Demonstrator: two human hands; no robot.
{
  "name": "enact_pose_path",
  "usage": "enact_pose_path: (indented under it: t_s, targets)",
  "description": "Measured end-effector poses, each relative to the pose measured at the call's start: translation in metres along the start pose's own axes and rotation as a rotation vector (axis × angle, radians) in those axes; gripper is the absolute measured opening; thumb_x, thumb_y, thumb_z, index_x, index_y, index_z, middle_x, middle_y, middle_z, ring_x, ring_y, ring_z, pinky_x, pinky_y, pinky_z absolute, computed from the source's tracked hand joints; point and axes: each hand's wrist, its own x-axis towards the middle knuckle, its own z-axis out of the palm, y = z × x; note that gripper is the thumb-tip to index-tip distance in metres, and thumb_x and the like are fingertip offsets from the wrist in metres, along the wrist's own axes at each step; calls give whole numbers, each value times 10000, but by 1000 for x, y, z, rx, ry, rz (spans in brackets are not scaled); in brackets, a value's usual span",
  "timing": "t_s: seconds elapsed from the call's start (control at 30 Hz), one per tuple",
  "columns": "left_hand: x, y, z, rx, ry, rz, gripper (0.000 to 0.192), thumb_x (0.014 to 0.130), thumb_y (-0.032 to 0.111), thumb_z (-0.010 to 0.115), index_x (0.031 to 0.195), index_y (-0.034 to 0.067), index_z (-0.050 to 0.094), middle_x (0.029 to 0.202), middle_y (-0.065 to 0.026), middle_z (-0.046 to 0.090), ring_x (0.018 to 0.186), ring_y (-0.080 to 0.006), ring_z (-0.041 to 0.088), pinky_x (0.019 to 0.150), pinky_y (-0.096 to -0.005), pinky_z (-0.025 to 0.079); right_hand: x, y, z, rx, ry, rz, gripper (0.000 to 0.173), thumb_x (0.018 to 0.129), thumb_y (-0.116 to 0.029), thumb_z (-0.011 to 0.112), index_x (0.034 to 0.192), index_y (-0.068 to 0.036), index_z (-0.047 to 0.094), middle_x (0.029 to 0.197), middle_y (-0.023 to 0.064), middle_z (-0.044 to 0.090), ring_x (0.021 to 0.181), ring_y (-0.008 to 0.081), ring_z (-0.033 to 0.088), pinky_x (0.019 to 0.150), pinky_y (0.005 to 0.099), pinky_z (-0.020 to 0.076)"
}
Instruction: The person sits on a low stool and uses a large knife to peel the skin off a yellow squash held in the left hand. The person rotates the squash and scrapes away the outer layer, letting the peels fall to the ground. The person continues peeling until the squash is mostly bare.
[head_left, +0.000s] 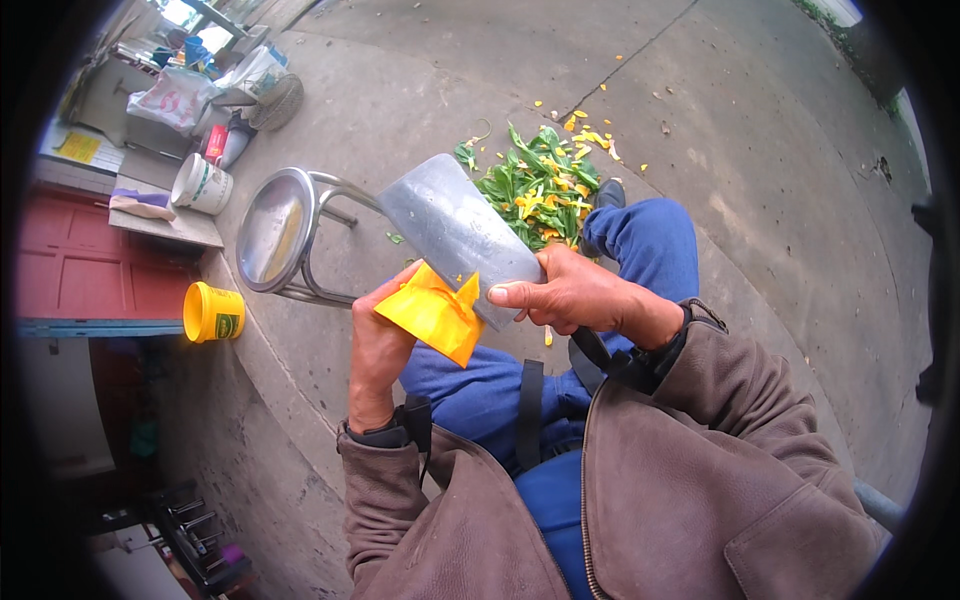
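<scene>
My left hand (381, 337) grips a chunk of orange-yellow pumpkin (431, 315) with flat cut faces. My right hand (577, 292) holds a wide metal cleaver blade (457, 225), thumb on the near face; its handle cannot be made out. The blade's lower edge meets the upper right side of the chunk, where a piece stands up. Past the blade, a heap of green leaves (525, 180) with orange and yellow peelings (559, 184) lies on the concrete, beside a dark shoe (610, 193).
A round-topped metal stool (276, 230) stands to the left. Farther left are a yellow bucket (214, 313) and a white bucket (202, 185). A wire-mesh strainer (277, 103) and plastic bags (172, 97) are at the upper left. My knees flank the work.
</scene>
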Motion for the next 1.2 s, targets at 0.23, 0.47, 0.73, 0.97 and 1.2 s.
enact_pose_path:
  t_s: [0.23, 0.47, 0.73, 0.97, 1.2]
  targets:
    - [0, -1, -2, -12, -21, -31, 359, 950, 35, 685, 1295, -57, 650, 1081, -54, 731, 942, -94, 661, 839, -246, 537, 4, -7, -9, -150, -29, -21, 571, 873, -515, 785, 986, 38, 696, 656, 10, 523, 513, 75, 462, 436, 238, 365]
    - [1, -4, 1, 0, -41, -85, 343, 950, 57, 698, 1275, -47, 667, 1070, -46, 730, 936, -93, 663, 835, -246, 534, 8, 1, -9, -66, -33, 29, 555, 875, -492, 792, 1034, 32, 698, 679, 12, 524, 519, 68, 440, 438, 238, 347]
    - [3, -9, 4, -26, -1, -87, 388, 946, 82, 712, 1303, -57, 650, 1080, -60, 731, 936, -105, 678, 830, -251, 543, 10, 9, -6, 51, -15, 54, 558, 887, -468, 790, 1098, 36, 677, 676, 1, 503, 521, 55, 399, 446, 236, 320]
    - [4, -20, 2, -59, -87, -180, 372, 943, 73, 704, 1291, -48, 659, 1064, -53, 732, 923, -98, 678, 810, -247, 543, 12, 12, -8, -84, -28, 46, 550, 880, -476, 785, 1098, 20, 688, 694, 14, 551, 517, 71, 450, 440, 251, 359]
    - [8, -21, 9, 56, 114, -45, 442, 895, 20, 715, 1323, -56, 636, 1063, -67, 734, 957, -108, 671, 848, -253, 534, 16, 20, 2, -135, 179, -50, 486, 878, -479, 781, 985, -7, 737, 725, 35, 619, 575, 93, 541, 476, 269, 428]
